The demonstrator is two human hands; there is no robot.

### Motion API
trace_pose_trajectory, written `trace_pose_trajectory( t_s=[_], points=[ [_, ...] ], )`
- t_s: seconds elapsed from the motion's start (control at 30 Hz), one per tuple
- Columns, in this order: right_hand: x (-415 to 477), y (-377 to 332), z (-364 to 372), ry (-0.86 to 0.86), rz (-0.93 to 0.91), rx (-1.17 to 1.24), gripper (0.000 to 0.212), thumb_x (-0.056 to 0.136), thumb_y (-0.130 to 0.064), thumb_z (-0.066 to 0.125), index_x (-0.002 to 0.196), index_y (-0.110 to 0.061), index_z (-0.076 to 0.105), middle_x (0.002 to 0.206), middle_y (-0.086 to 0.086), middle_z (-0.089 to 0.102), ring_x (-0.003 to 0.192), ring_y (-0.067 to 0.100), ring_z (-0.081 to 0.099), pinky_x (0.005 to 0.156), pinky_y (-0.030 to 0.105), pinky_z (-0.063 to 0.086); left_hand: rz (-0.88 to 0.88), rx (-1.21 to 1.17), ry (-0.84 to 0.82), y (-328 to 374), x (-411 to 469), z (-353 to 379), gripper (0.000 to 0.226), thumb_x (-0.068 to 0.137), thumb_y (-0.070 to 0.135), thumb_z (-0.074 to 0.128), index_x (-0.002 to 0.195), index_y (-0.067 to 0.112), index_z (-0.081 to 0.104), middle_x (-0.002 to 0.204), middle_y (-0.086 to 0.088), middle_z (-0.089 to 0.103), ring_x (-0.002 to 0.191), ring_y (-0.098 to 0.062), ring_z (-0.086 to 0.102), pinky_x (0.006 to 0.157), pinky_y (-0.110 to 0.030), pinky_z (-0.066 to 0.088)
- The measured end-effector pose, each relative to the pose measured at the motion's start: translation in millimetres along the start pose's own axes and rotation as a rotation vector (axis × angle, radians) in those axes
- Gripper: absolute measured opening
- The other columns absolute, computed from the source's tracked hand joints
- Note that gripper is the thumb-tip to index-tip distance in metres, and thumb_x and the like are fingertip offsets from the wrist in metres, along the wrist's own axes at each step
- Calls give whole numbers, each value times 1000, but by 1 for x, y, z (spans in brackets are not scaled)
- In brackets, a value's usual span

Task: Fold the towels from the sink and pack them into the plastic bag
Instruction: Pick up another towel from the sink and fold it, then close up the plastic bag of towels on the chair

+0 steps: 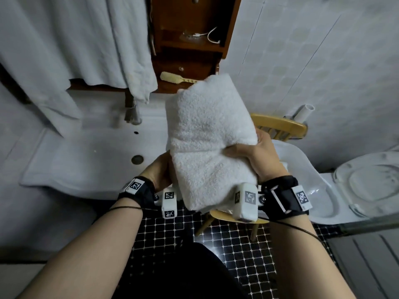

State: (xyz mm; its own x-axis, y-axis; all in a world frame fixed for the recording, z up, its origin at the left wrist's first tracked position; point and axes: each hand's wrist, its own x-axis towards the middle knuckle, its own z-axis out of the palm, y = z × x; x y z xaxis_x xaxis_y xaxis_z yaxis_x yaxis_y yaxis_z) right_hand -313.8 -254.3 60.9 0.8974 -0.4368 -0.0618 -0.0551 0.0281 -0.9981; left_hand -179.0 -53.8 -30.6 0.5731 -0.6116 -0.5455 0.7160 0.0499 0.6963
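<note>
Head view: folded towel (207,134) held mid-frame, long axis running from lower to upper frame, right of the sink (86,160). Left hand (158,171) grips its left edge; right hand (257,158) pinches the right edge. What looks like the plastic bag (306,173) lies at right, nearer the right hand.

Pale tiled walls (323,50) meet black mosaic floor (237,244).

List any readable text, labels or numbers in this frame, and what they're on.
No readable words or numbers anywhere.
On the wristbands and white blocks: only black-and-white square code patterns, no letters.
On the towel: no label visible.
</note>
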Motion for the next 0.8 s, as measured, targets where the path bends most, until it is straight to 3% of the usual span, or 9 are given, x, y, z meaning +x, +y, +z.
trace_pose_trajectory(
  t_s=[0.1,0.2,0.3,0.4,0.47,0.53,0.63,0.7,0.8],
  points=[
    [-13,4,-7,61,-1,-37,44,68,17,80,110,5,72,111,18,78,104,40,74,88,56,61,-15,39,-48,-1,-7,0,36,90,46,70,106,14,78,114,-16,78,101,-32,74,90,-43,55],
    [-20,10,-13,110,4,-36,49,67,10,84,114,2,71,113,18,77,105,39,74,91,61,60,11,40,-46,5,-15,11,51,94,61,62,106,17,85,123,-17,75,101,-33,77,92,-44,54],
    [-25,8,-21,127,24,-4,57,60,-1,85,115,1,71,114,17,77,106,39,74,91,61,60,-7,20,-117,5,-11,16,82,86,87,46,120,21,81,135,-16,70,120,-36,71,106,-52,49],
    [-25,6,-33,173,5,-55,49,65,7,87,111,-2,73,111,12,79,104,33,75,89,56,61,4,48,-200,5,-8,30,102,71,97,49,141,26,67,147,-15,62,135,-37,60,117,-58,40],
    [-21,9,-46,238,-14,-61,43,68,9,85,107,-5,74,108,11,79,102,33,75,88,56,61,91,145,-230,4,-4,42,106,58,95,65,145,35,61,148,-10,62,137,-34,59,113,-59,45],
    [-16,15,-60,307,-28,-59,43,67,4,86,107,-7,75,108,11,79,102,35,75,90,61,60,139,231,-256,2,5,54,111,52,83,84,148,35,56,150,-8,61,142,-34,54,116,-61,39],
    [-9,21,-82,400,-42,-128,51,63,-13,87,111,-14,73,108,2,80,102,26,76,90,58,61,274,375,-260,6,10,101,88,68,35,98,144,20,57,137,-3,70,131,-23,64,111,-50,48],
    [-3,24,-97,425,-38,-221,59,62,-25,87,119,-22,70,113,-6,78,106,17,74,93,53,61,415,490,-75,11,17,131,69,69,20,97,131,22,66,123,3,77,117,-16,72,104,-48,56],
    [7,20,-126,444,-148,-484,73,70,-27,83,138,-21,56,135,1,64,125,19,60,105,49,54,568,677,172,19,26,180,69,59,29,98,121,23,68,113,8,78,106,-11,74,92,-45,63]
  ],
)
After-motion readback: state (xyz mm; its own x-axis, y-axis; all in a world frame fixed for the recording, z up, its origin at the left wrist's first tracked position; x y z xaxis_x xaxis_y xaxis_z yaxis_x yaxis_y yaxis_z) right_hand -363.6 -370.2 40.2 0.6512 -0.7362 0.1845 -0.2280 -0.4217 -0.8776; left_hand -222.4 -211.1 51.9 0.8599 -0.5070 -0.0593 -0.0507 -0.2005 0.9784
